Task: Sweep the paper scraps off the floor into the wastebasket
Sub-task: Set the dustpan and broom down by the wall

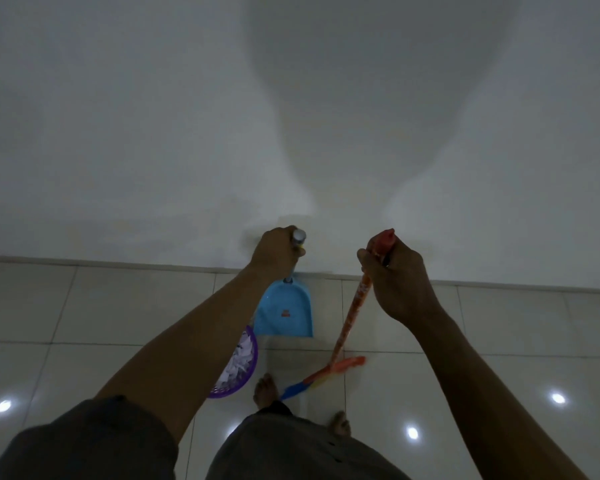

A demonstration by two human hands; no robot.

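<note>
Filling the purple wastebasket (234, 389) below the left hand (276, 252), crumpled white paper scraps (241, 355) lie heaped under that forearm, while the hand grips the upright handle of the blue dustpan (284, 313) and the right hand (399, 282) grips the orange broom (352, 313) slanting down beneath it.

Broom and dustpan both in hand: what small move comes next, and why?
Probably set the dustpan and broom down by the wall: the wastebasket already holds paper scraps, the dustpan looks empty, and no scraps show on the visible floor.
</note>
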